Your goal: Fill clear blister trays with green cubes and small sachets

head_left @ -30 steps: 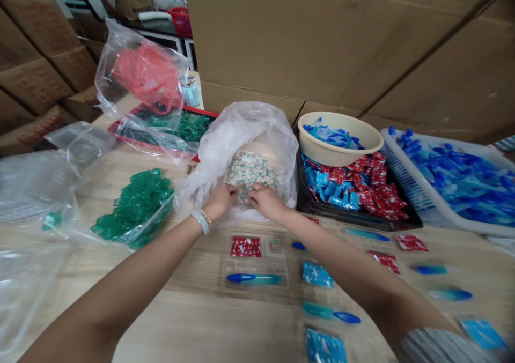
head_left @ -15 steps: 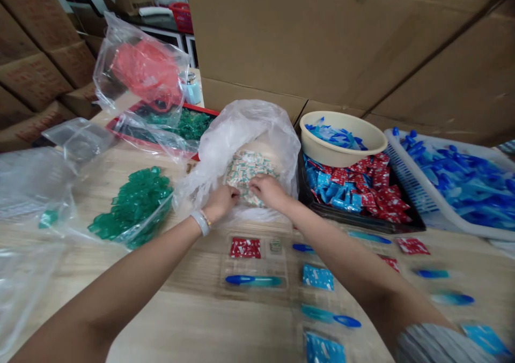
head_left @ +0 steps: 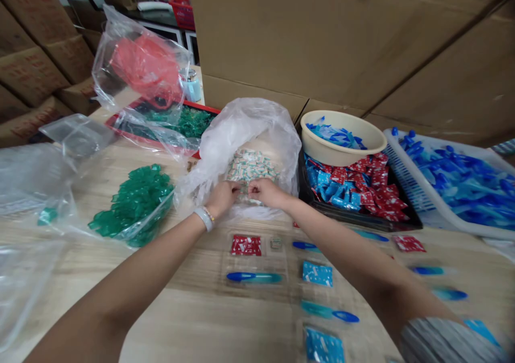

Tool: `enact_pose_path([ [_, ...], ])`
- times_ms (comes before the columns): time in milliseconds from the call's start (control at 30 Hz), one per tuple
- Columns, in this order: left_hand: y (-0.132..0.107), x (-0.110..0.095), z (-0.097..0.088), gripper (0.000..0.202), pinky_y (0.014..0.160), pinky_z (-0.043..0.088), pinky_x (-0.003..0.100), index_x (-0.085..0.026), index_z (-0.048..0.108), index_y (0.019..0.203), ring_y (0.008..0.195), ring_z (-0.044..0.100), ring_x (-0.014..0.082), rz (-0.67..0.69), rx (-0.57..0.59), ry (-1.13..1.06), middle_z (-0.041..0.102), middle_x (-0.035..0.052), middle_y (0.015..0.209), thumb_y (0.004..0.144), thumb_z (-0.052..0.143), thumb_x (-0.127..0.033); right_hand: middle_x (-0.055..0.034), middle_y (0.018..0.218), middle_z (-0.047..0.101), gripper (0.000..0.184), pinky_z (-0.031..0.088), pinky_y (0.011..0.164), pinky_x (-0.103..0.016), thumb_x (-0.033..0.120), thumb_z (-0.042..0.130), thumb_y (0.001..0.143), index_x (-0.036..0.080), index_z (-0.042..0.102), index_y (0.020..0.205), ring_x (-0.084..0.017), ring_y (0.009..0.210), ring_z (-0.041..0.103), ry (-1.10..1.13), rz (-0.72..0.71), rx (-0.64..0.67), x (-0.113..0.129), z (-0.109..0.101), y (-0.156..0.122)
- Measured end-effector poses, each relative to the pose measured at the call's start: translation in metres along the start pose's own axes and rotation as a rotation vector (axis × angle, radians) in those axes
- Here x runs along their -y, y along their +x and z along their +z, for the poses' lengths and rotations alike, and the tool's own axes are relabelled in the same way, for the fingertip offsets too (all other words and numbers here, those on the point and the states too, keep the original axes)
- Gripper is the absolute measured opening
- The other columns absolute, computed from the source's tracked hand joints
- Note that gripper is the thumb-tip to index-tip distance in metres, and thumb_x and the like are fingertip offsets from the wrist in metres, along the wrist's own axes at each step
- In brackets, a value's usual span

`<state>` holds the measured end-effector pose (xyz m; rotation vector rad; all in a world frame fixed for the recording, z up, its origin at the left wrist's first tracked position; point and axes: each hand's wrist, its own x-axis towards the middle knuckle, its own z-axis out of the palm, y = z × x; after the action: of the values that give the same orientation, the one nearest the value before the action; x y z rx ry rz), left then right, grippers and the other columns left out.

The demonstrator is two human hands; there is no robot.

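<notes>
Currently, from my distant post, I see the table (head_left: 181, 315), and on it the basket (head_left: 410, 178), well right of the bag (head_left: 257, 111). Just right of the bag sits the tray (head_left: 362, 218), the bowl (head_left: 341, 155) above it. At the bag's mouth, my left hand (head_left: 223, 198) and right hand (head_left: 267, 192) have fingers bunched narrow; whether either grips anything, I cannot tell. Small pieces (head_left: 251, 162) lie inside the bag.

The small packets (head_left: 253, 163) are blurred — markings unreadable.
</notes>
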<state>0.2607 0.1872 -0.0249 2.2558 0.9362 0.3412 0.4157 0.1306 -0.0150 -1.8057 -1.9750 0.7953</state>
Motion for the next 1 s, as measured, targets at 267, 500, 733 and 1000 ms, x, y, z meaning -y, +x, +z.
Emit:
enact_pose_path([
  [267,0.008,0.003,-0.002,0.027,0.054,0.036,0.020,-0.013,0.066,0.081,0.055,0.048,0.0100,0.015,0.125,-0.127,0.060,-0.0003,0.061,0.068,0.043,-0.011,0.0025,0.061,0.053,0.010,0.033,0.057,-0.018,0.008,0.051,0.070,0.014,0.059,0.071,-0.008,0.058,0.046,-0.021,0.006,-0.075,0.002,0.008,0.004],
  [500,0.007,0.002,0.007,0.015,0.060,0.042,0.023,-0.011,0.062,0.078,0.065,0.055,0.0141,0.021,0.115,-0.178,0.064,0.0030,0.071,0.069,0.053,-0.019,-0.0025,0.077,0.057,0.013,0.035,0.065,-0.021,0.013,0.051,0.074,0.015,0.059,0.083,-0.013,0.073,0.050,-0.272,-0.102,-0.082,0.011,0.006,0.000],
  [733,0.002,-0.004,0.013,0.059,0.063,0.045,0.026,-0.008,0.035,0.119,0.070,0.058,0.0161,-0.027,-0.057,-0.239,0.063,0.0066,0.077,0.064,0.057,-0.012,-0.0071,0.091,0.057,0.020,0.033,0.079,-0.030,0.017,0.052,0.075,0.016,0.059,0.094,-0.019,0.090,0.048,-0.480,-0.146,-0.093,0.016,-0.001,-0.011],
  [1000,0.012,0.003,-0.019,0.036,0.069,0.045,0.027,-0.009,0.054,0.098,0.077,0.058,0.0163,-0.085,0.059,-0.176,0.063,0.0054,0.084,0.063,0.048,-0.009,-0.0090,0.093,0.058,0.019,0.032,0.082,-0.032,0.013,0.052,0.072,0.013,0.057,0.090,-0.020,0.091,0.048,-0.461,-0.152,-0.167,0.018,0.019,-0.014],
])
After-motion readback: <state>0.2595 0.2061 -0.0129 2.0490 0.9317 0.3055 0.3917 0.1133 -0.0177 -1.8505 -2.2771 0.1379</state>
